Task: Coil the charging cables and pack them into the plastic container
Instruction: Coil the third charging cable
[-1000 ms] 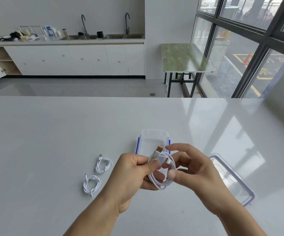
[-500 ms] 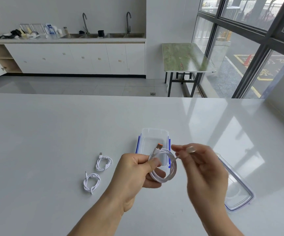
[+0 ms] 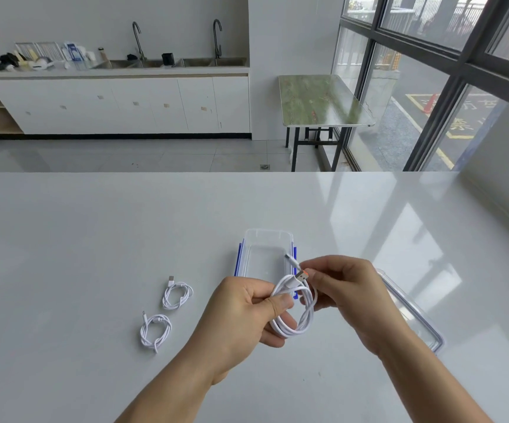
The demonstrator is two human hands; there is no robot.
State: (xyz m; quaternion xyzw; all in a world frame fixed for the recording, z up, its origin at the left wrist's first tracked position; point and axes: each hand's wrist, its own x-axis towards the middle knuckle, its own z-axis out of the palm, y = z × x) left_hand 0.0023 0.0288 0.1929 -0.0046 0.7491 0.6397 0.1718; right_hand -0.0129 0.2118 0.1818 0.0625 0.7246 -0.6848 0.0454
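Observation:
My left hand (image 3: pixel 241 312) pinches a coiled white charging cable (image 3: pixel 296 312) with an orange-tipped USB plug, held above the white table just in front of the clear plastic container (image 3: pixel 267 236). My right hand (image 3: pixel 348 288) grips the loose end of the same cable near the plugs, at the top of the coil. The container has blue side clips and sits open; I see nothing inside it. Two more coiled white cables lie on the table to the left, one farther (image 3: pixel 177 294) and one nearer (image 3: pixel 155 331).
The container's clear lid (image 3: pixel 412 312) with a blue rim lies on the table to the right, partly behind my right wrist. The white table (image 3: pixel 94 239) ends at a far edge; beyond are a floor, a sink counter and a green side table.
My right hand has come back to the coil and now grips the cable's loose end by the plugs. The left hand keeps hold of the coil, a little lower.

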